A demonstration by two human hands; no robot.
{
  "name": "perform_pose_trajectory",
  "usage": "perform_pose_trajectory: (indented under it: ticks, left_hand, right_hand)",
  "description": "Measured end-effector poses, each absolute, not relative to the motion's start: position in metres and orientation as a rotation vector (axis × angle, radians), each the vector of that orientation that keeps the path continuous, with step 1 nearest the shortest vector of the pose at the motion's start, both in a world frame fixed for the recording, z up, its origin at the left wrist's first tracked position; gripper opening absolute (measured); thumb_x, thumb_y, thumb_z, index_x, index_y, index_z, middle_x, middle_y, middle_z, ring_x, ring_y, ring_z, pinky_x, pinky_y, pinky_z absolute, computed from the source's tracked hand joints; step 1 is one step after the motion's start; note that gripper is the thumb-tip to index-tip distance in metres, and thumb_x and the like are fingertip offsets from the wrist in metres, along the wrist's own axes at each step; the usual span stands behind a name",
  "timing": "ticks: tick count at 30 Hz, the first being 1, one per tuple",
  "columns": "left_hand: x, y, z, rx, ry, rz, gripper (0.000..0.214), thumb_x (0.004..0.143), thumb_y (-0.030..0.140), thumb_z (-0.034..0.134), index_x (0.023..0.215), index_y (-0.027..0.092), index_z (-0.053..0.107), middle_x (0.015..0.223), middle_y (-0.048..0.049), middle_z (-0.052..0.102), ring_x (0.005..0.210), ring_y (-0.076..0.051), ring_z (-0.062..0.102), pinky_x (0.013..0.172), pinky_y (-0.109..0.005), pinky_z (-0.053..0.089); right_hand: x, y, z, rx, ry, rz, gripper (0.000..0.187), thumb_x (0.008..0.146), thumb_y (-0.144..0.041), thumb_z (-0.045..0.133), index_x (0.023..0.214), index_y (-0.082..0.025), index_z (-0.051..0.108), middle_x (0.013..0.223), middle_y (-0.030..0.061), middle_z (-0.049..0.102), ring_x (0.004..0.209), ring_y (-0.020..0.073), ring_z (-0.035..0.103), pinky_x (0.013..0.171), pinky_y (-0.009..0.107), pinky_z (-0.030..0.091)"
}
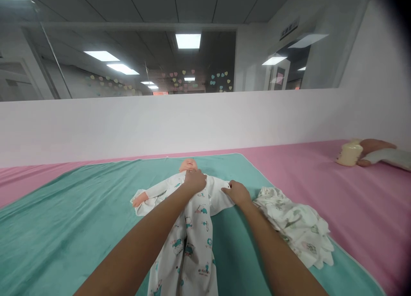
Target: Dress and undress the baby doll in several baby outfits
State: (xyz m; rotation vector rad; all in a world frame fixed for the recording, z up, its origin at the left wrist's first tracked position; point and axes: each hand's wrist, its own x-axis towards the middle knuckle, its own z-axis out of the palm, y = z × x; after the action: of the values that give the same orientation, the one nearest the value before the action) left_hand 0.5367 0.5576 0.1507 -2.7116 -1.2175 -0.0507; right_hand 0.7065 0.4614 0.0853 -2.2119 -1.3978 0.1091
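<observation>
A baby doll (188,164) lies face up, its head toward the wall. It is dressed in a white baby outfit (205,210) with small teal prints, whose long legs stretch toward me. My left hand (195,181) is closed on the outfit's front, just below the doll's chin; its fingertips are partly hidden. Out to the right, my right hand (239,194) pinches the end of the white sleeve (218,194). The doll's hand (140,199) on the left side pokes out of the other sleeve, and no doll hand shows at the right sleeve.
A teal sheet (80,219) covers much of the pink surface (308,167). Right of my forearm lies a crumpled white printed garment (295,225). Farther right stand a yellowish bottle (349,153) and a skin-toned, doll-like form (377,147) with white cloth. A white wall (160,124) with windows closes the back.
</observation>
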Motion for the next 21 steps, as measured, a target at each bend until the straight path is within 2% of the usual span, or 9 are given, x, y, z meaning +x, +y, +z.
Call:
perform_pose_trajectory:
  ticks: [3, 7, 16, 18, 21]
  left_hand:
    - [0.537, 0.558, 0.150, -2.710, -1.199, -0.017, 0.037, 0.079, 0.028, 0.039, 0.110, 0.027, 0.060, 0.115, -0.0124, 0.054, 0.108, -0.032, 0.045, 0.086, -0.049, 0.029]
    - [0.537, 0.556, 0.150, -2.697, -1.193, 0.003, 0.039, 0.079, 0.029, 0.038, 0.112, 0.026, 0.057, 0.117, -0.0126, 0.053, 0.108, -0.032, 0.044, 0.085, -0.049, 0.030]
    - [0.536, 0.549, 0.155, -2.688, -1.214, 0.029, 0.038, 0.079, 0.031, 0.038, 0.113, 0.025, 0.055, 0.115, -0.0110, 0.053, 0.110, -0.030, 0.044, 0.087, -0.046, 0.029]
    - [0.536, 0.547, 0.155, -2.684, -1.222, 0.030, 0.038, 0.080, 0.030, 0.037, 0.113, 0.023, 0.055, 0.116, -0.0116, 0.053, 0.111, -0.030, 0.043, 0.088, -0.046, 0.028]
    - [0.537, 0.547, 0.155, -2.675, -1.235, 0.041, 0.039, 0.080, 0.030, 0.037, 0.113, 0.019, 0.055, 0.116, -0.0140, 0.053, 0.111, -0.031, 0.043, 0.088, -0.047, 0.029]
  right_hand:
    - [0.701, 0.463, 0.084, -2.186, -1.428, 0.088, 0.020, 0.076, -0.037, 0.051, 0.068, -0.019, 0.054, 0.079, 0.0049, 0.061, 0.076, 0.0173, 0.054, 0.059, 0.026, 0.030]
    - [0.701, 0.463, 0.083, -2.197, -1.330, 0.019, 0.021, 0.079, -0.038, 0.046, 0.078, -0.019, 0.054, 0.090, 0.0061, 0.058, 0.083, 0.0172, 0.054, 0.065, 0.025, 0.032]
    - [0.703, 0.457, 0.086, -2.304, -1.164, -0.014, 0.041, 0.077, -0.050, 0.048, 0.095, -0.013, 0.048, 0.093, 0.0158, 0.056, 0.084, 0.0267, 0.056, 0.064, 0.031, 0.035]
    - [0.702, 0.458, 0.085, -2.241, -1.182, 0.008, 0.038, 0.077, -0.046, 0.050, 0.093, -0.013, 0.049, 0.093, 0.0172, 0.057, 0.084, 0.0273, 0.056, 0.064, 0.031, 0.034]
    - [0.702, 0.462, 0.081, -2.115, -1.216, 0.060, 0.027, 0.074, -0.038, 0.055, 0.088, -0.016, 0.049, 0.085, 0.0118, 0.060, 0.081, 0.0241, 0.056, 0.063, 0.029, 0.033]
